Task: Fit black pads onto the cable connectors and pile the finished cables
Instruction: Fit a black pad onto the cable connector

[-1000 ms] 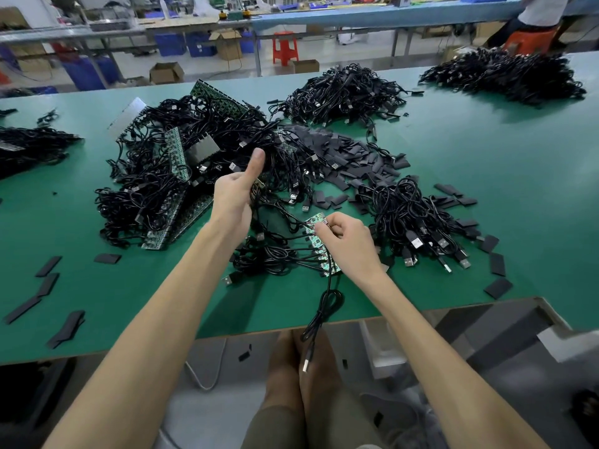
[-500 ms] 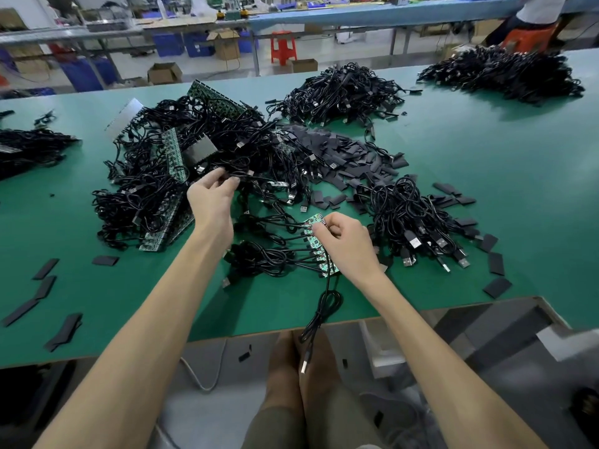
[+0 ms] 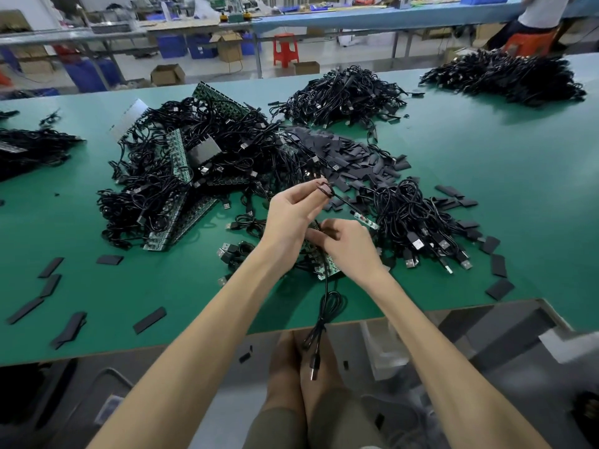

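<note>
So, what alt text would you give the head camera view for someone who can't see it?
A person's left hand pinches a thin black cable ending in a small circuit board, while the right hand grips a green board strip above a green table. Heaps of black cables and loose black pads lie beyond the hands.

A small red plastic stool [image 3: 285,48] is seen on the pale floor beyond the green-topped work table [image 3: 518,173]. An open brown cardboard box [image 3: 167,74] is set to the stool's left, and blue plastic crates [image 3: 186,46] are seen further back.
</note>
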Tool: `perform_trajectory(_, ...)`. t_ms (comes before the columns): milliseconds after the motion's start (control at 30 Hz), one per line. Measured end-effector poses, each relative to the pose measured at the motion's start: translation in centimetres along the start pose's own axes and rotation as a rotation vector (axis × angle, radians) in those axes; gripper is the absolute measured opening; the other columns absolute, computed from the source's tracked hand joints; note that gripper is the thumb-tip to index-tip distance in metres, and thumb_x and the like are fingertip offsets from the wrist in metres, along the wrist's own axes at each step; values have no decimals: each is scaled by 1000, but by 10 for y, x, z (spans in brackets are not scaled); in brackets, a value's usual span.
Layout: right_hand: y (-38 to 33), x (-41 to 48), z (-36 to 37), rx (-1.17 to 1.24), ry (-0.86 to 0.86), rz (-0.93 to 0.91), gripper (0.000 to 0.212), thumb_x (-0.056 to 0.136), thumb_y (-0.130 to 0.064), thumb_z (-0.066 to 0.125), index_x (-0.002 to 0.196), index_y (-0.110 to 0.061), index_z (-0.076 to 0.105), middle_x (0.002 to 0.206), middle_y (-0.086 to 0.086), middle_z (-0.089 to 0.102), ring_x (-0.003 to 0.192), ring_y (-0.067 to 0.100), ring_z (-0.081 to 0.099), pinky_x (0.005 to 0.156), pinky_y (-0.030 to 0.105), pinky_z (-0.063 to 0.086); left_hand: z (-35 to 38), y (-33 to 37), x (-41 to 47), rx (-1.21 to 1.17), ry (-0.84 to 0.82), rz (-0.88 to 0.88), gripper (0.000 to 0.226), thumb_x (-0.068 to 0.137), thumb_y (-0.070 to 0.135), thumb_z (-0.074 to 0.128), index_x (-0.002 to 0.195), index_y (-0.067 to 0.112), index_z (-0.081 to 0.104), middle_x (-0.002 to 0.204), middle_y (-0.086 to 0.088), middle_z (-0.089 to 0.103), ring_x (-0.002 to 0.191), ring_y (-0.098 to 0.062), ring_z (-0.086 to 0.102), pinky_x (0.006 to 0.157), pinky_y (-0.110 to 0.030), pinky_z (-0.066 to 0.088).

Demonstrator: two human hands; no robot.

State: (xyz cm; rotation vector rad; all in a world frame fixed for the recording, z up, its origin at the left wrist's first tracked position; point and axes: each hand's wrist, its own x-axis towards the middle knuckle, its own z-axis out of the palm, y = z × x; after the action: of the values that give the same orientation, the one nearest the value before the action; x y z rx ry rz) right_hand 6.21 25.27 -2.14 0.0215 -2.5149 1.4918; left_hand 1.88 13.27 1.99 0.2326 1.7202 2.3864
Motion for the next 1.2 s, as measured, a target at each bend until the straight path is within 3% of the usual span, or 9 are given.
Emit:
perform_trajectory(167, 2, 0, -4, 144, -18, 114, 31, 98, -42, 66, 119, -20, 72, 101, -11, 78, 97, 0, 69, 100, 32, 54, -11, -8, 2, 45, 126, 73, 17, 92, 11, 74, 109, 11, 73, 105, -2, 75, 118, -26, 67, 110, -41, 48)
perform_trajectory(300, 7, 3, -7, 185, -28, 118, 27, 98, -33, 67, 96, -7, 75, 100, -19, 75, 80, 8, 63, 85, 36, 52, -9, -7, -1, 59, 145, 113, 16, 92, 10, 73, 107, 15, 74, 103, 3, 76, 113, -18, 68, 109, -40, 49)
perform_trajectory(467, 14, 5, -4, 312, 119, 141, 13, 100, -23, 66, 98, -33, 73, 84, -9, 75, 81, 7, 62, 61, 15, 49, 7, 6, -8, 4, 79, 142, 17, 93, 5, 71, 106, 15, 75, 105, 1, 75, 112, -17, 67, 108, -36, 49)
perform_trajectory(633, 13, 6, -5, 415, 178, 237, 10, 97, -33, 71, 94, -39, 76, 97, -16, 78, 102, 2, 70, 97, 33, 54, 20, 8, -16, -63, -49, 77, 22, 93, 5, 69, 116, 5, 72, 112, -10, 72, 110, -19, 66, 106, -34, 51)
perform_trajectory(733, 11, 5, -7, 455, 111, 236, 19, 102, -28, 64, 117, -34, 73, 121, -8, 74, 119, 13, 66, 110, 46, 49, 22, 5, -17, -64, -51, 49, 24, 93, 6, 70, 117, 2, 71, 109, -12, 71, 106, -20, 65, 105, -36, 50)
perform_trajectory(867, 7, 3, -2, 247, -57, 117, 17, 95, -4, 65, 108, -14, 69, 104, 2, 77, 97, 20, 74, 92, 42, 58, 23, -7, -18, -2, -25, 24, 18, 92, 11, 73, 109, 13, 75, 98, -2, 75, 98, -14, 67, 90, -29, 56)
perform_trajectory(1000, 2, 1, 3, 11, -122, 35, 33, 81, -9, 76, 91, -36, 60, 71, -31, 69, 71, -13, 64, 61, 6, 42, 13, -19, -16, 140, 55, 58, 19, 92, 16, 73, 111, 16, 75, 81, 9, 74, 63, -10, 57, 57, -17, 49)
perform_trajectory(1100, 1, -1, 3, 47, -151, 59, 38, 81, -19, 80, 110, -36, 62, 84, -15, 72, 75, 0, 67, 71, 22, 51, 5, -24, -14, 164, 84, 95, 20, 93, 12, 72, 112, 16, 75, 96, 0, 76, 67, -16, 63, 59, -22, 53)
perform_trajectory(1200, -1, -2, 5, -42, -122, 76, 48, 81, -31, 82, 124, -31, 61, 91, -9, 60, 75, 10, 59, 70, 36, 51, -2, -27, -12, 208, 105, 148, 21, 92, 9, 72, 112, 13, 75, 112, -6, 76, 98, -10, 71, 76, -19, 54)
